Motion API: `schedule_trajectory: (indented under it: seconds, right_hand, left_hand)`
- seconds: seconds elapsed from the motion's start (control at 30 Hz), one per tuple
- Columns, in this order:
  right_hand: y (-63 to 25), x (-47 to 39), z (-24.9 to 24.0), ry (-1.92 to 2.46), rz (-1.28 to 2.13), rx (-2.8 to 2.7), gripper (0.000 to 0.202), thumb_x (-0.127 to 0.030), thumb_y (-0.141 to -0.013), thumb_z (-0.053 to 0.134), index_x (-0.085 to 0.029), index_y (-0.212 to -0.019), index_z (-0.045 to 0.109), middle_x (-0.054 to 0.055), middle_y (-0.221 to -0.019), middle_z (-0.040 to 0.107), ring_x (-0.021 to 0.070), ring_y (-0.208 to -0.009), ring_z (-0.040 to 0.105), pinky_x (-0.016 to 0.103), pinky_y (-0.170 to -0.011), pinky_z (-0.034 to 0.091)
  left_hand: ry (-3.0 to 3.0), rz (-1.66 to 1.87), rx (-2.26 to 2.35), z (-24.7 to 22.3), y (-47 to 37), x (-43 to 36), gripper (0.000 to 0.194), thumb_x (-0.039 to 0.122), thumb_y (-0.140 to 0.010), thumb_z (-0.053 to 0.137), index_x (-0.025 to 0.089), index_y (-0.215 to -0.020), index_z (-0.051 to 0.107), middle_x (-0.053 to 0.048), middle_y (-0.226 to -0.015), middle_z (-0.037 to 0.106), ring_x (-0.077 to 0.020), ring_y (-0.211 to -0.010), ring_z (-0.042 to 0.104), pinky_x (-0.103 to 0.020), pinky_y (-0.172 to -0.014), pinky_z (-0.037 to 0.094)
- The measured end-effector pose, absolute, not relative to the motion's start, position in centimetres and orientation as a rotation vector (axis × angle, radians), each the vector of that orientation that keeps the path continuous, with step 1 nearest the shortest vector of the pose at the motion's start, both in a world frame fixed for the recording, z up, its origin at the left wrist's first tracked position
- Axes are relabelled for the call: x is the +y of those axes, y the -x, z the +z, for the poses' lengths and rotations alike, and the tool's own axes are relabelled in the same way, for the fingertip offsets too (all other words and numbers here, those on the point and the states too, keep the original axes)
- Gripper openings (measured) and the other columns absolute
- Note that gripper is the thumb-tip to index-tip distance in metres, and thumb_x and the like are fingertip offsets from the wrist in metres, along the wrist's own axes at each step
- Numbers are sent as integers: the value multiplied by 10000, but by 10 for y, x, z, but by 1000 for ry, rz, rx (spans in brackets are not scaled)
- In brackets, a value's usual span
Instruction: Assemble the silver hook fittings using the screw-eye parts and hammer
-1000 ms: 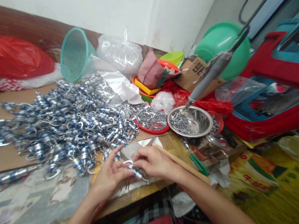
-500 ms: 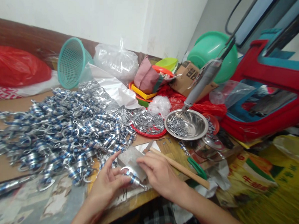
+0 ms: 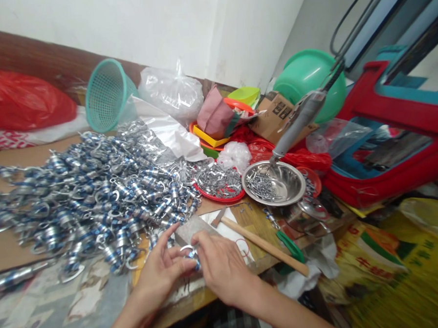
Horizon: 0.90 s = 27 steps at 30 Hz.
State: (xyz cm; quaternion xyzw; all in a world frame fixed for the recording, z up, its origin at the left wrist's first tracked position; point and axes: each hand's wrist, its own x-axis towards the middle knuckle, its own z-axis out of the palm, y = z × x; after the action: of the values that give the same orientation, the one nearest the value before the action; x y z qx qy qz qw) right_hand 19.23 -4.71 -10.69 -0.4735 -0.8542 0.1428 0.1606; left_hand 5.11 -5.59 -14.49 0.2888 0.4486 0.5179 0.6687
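My left hand [image 3: 164, 265] is closed in a pinch on a blue-and-silver metal hook fitting [image 3: 190, 254], its curved hook pointing up. My right hand [image 3: 224, 264] is closed with its fingertips against the same fitting and hides its lower end. Whatever else the right fingers hold is hidden. Just behind both hands lies a grey metal block [image 3: 195, 227] on white paper. To the left spreads a large heap of similar hook fittings [image 3: 95, 190].
A wooden-handled tool [image 3: 265, 242] lies right of my hands, beside green-handled pliers [image 3: 290, 246]. Behind stand a red tray [image 3: 221, 199] of small metal clips and a steel bowl [image 3: 295, 182] of metal pins. A grey handled tool [image 3: 301, 120] hangs over the bowl.
My right hand has moved left and nearer to me, from the block onto the fitting. The fitting's lower end, visible before, is now covered. My left hand keeps its pinch.
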Motion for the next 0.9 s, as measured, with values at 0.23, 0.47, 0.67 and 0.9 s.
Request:
schedule_trajectory:
  seconds: [0.23,0.47,0.67,0.9]
  right_hand:
    - [-201,-41,-108,1336,524,-2337,181,-186,-851,384,-214,-996,489,2,-726,610,157,-676,578,242,-586,377]
    - [-285,-13,-141,1686,147,-2259,292,-258,-796,523,-166,-1074,531,91,-940,574,221,-898,538,325,-760,412]
    - [-294,-30,-126,1618,290,-2266,190,-227,-841,450,-156,-987,548,62,-886,584,178,-799,583,284,-697,456]
    - [-271,-70,-87,1115,234,-2319,477,-91,-845,392,-264,-1290,389,52,-1015,611,162,-894,589,269,-761,476]
  left_hand:
    - [-649,1149,1021,-140,-52,-58,963,164,-498,779,188,-1302,251,20,-612,655,-156,-560,623,-280,-571,505]
    - [-654,1151,1040,-135,-53,-58,940,149,-522,766,190,-1301,242,9,-643,656,-179,-575,640,-334,-588,532]
    - [-669,1133,1066,-134,-52,-58,942,128,-517,762,183,-1303,247,7,-638,658,-183,-575,646,-331,-578,534]
    - [-658,1156,1085,-131,-54,-58,986,125,-475,780,167,-1306,251,21,-597,660,-157,-516,629,-288,-532,530]
